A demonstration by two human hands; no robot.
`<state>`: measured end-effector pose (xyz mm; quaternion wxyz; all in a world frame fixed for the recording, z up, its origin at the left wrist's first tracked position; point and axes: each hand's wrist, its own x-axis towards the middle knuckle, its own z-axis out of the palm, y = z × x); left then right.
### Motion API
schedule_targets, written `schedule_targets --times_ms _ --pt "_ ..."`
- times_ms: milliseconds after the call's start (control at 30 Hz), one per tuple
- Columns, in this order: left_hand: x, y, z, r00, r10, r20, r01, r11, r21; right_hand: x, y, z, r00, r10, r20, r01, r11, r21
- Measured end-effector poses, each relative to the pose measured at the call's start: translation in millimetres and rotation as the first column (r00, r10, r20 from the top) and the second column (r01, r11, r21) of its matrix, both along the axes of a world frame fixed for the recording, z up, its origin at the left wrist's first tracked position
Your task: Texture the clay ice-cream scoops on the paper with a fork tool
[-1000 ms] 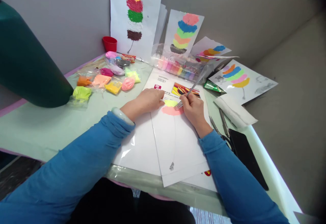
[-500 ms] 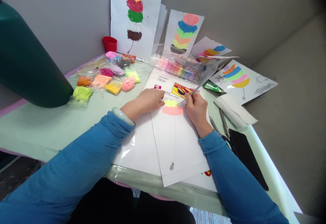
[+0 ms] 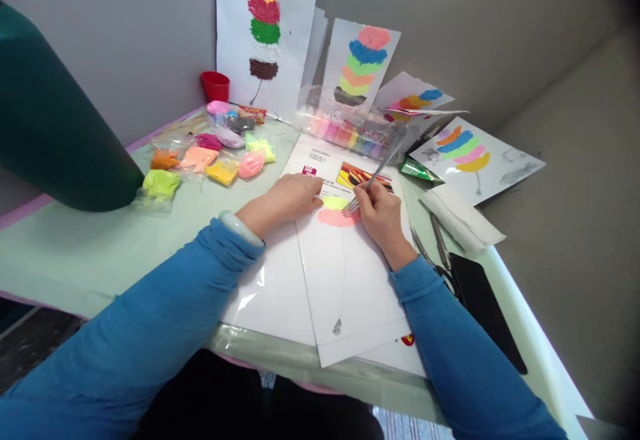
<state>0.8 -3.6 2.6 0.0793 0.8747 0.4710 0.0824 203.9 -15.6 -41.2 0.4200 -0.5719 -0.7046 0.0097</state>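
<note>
My right hand (image 3: 383, 217) is closed around a metal fork (image 3: 379, 167), its handle slanting up and away to the right. The tines rest on the right side of a pink clay oval (image 3: 334, 219) on a white paper sheet (image 3: 367, 280). Just above the oval, a yellow clay patch (image 3: 335, 203) touches it. A thin pencil line runs down from the clay to a small dark scribble (image 3: 337, 327). My left hand (image 3: 293, 197) lies on the paper's left edge beside the clay, fingers extended, holding nothing.
Bagged coloured clay (image 3: 223, 171) and a red cup (image 3: 216, 85) stand left, near a large dark green container (image 3: 55, 120). Finished clay pictures (image 3: 364, 60) lean at the back. Scissors (image 3: 447, 279), a tissue (image 3: 463, 217) and a black phone-like slab (image 3: 485, 307) lie right.
My right hand has moved the fork slightly left and down, from the yellow patch's right end onto the pink oval. The handle now stands steeper. My left hand has stayed in place.
</note>
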Motion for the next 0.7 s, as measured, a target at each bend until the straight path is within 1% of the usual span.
schedule_targets --times_ms 200,333,467,567,700 --pt "0.1 3.1 -4.3 1.0 -0.006 0.01 0.006 1.0 0.009 2.2 2.2 -0.7 0.996 -0.09 0.022 0.09 0.996 0.027" --pt "-0.8 3.2 -4.0 1.0 -0.004 0.006 0.004 1.0 -0.007 2.9 2.4 -0.1 0.991 -0.128 0.023 0.126 0.99 0.068" --pt "-0.9 3.2 -3.3 1.0 -0.007 0.014 0.007 1.0 -0.006 2.2 0.8 -0.2 0.986 -0.12 0.116 0.106 0.988 0.116" --pt "-0.6 4.1 -3.8 1.0 -0.006 0.014 0.006 1.0 -0.009 2.0 -0.1 -0.9 0.977 -0.091 0.195 0.07 0.992 0.109" --pt "-0.5 4.3 -3.6 1.0 -0.003 0.018 0.003 1.0 -0.016 3.1 1.4 -2.7 0.976 -0.084 0.2 0.066 0.993 0.094"
